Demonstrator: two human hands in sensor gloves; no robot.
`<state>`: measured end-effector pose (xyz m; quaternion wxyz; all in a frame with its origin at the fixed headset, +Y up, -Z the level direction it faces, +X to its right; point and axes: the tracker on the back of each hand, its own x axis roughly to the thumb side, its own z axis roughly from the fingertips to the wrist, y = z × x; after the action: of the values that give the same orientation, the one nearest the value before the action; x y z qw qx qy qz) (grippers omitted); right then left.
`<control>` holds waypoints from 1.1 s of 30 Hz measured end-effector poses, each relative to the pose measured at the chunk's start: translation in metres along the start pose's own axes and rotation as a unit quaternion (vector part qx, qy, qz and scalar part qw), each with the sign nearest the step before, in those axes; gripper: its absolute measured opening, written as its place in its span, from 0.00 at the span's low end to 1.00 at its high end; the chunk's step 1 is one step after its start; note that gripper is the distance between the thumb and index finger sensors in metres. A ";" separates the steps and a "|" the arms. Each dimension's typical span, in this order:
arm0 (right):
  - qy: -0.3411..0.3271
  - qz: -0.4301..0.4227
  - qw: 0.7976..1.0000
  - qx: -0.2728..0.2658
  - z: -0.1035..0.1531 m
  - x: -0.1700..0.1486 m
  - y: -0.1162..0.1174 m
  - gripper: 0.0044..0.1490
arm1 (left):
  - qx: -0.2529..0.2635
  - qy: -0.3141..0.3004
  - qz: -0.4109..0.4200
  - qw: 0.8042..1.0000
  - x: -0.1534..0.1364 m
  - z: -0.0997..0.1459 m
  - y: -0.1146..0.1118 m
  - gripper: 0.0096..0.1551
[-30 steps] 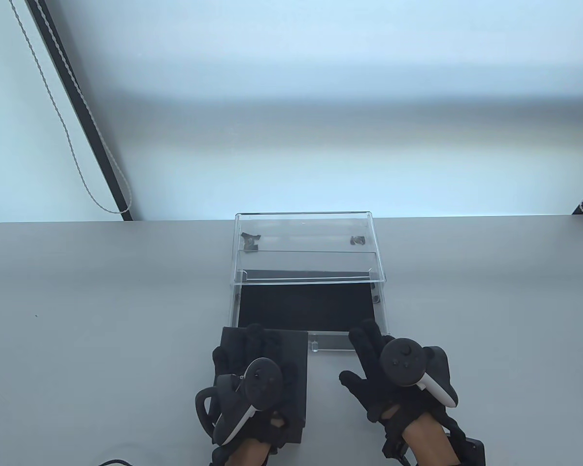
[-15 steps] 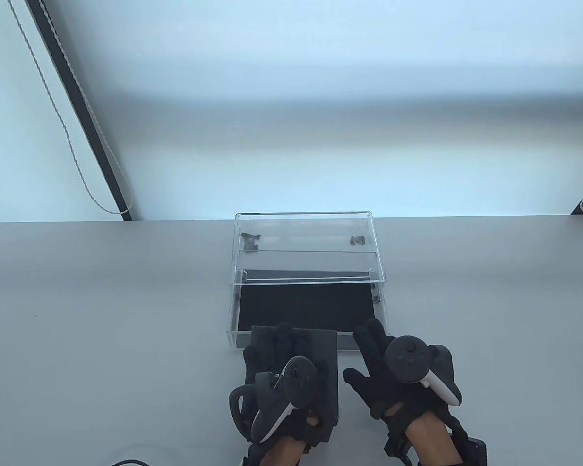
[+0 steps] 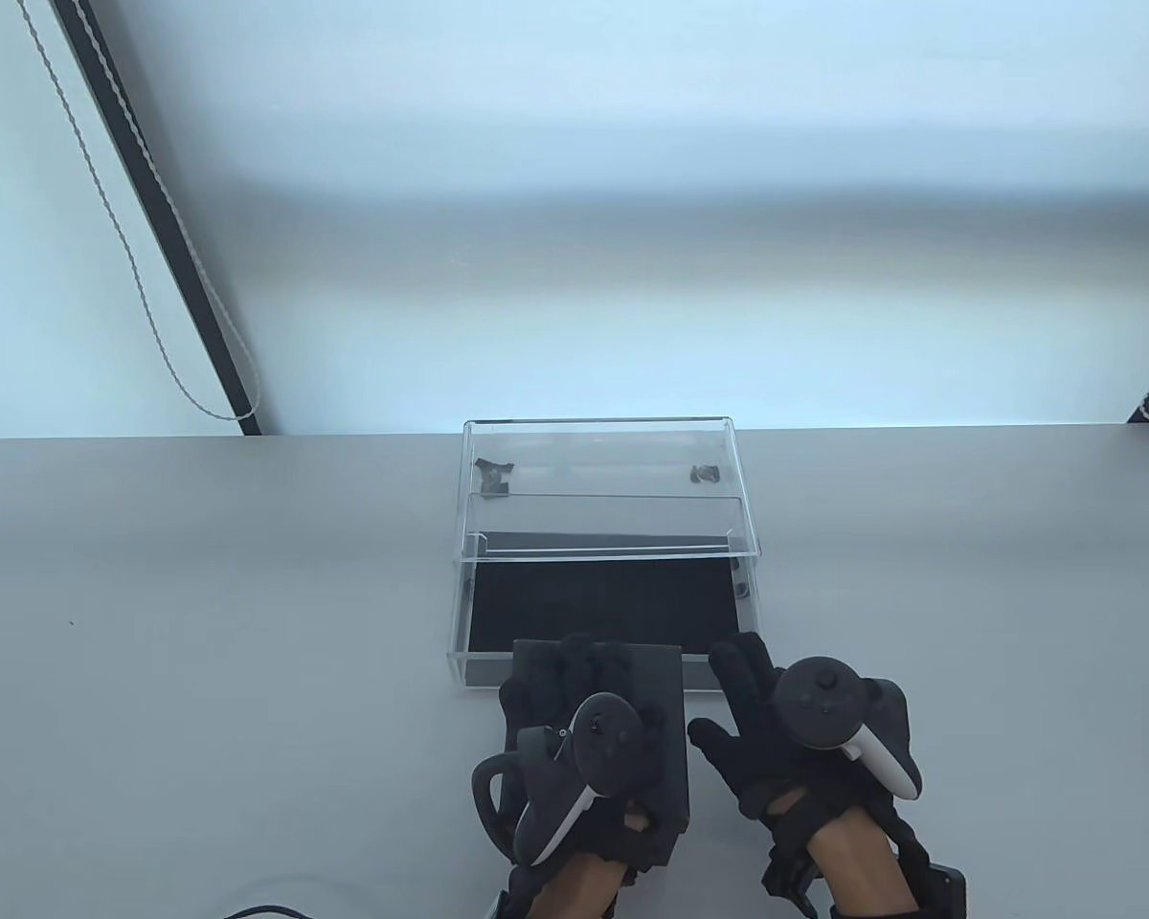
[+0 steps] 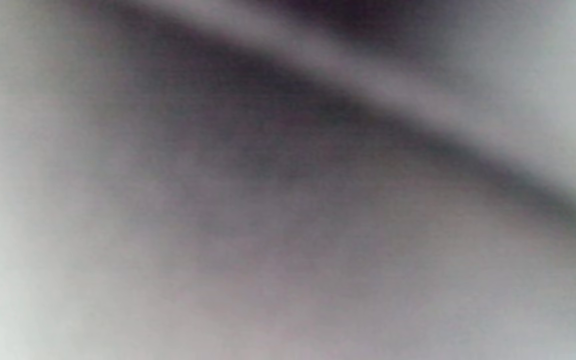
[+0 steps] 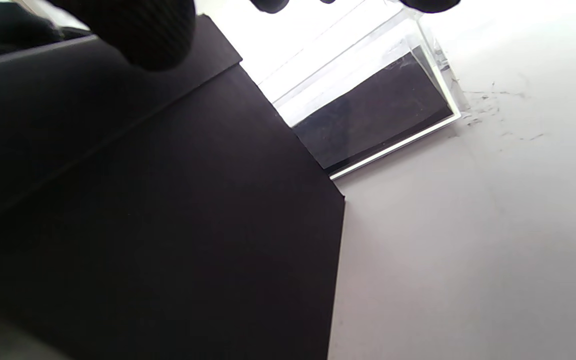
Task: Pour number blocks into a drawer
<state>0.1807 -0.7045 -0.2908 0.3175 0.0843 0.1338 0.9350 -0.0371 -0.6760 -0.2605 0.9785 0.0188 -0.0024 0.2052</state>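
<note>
Two hands work at the near edge of the desk [image 3: 201, 593] in the table view. The left hand [image 3: 574, 737] lies over the top of a black box [image 3: 665, 670], fingers spread across its lid side and gripping it. Over the last second this box has travelled rightward and slightly forward, from beside the drawer's left corner to a spot squarely before the clear acrylic drawer [image 3: 603, 598], its far edge now overlapping the drawer's front wall. The right hand [image 3: 776, 728] sits just right of the box with fingers spread and holding nothing; it has barely shifted. The drawer stands pulled out of its transparent case [image 3: 603, 459], showing only its black liner (no blocks visible in it, or anywhere).

The left wrist view is a grey blur and tells nothing.

In the right wrist view, the box [image 5: 168, 225] fills the left half, its corner reaching over the drawer [image 5: 378, 120] front, and a gloved fingertip [image 5: 138, 30] hangs at the top edge.

Judging from this, the box, presumably carrying the number blocks, is lined up for pouring, but tipping has not begun; the task is early.
</note>
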 end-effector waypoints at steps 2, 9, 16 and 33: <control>-0.005 -0.014 1.000 -0.004 0.001 0.001 -0.001 0.52 | 0.003 -0.008 0.035 0.999 -0.003 0.000 0.008 0.41; -0.016 -0.058 0.998 -0.016 0.004 0.002 -0.007 0.51 | 0.010 -0.027 0.079 0.996 -0.029 -0.003 0.045 0.41; -0.030 -0.137 0.990 -0.017 0.005 0.002 -0.006 0.51 | -0.018 -0.015 0.111 0.994 -0.085 -0.016 0.056 0.42; 0.003 -0.298 0.954 -0.009 -0.004 -0.001 0.038 0.54 | -0.145 0.019 0.343 0.928 -0.141 -0.015 -0.003 0.50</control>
<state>0.1590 -0.7354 -0.2830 0.5821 0.0347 0.1459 0.7992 -0.1648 -0.7347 -0.2776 0.8401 -0.1290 -0.0200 0.5265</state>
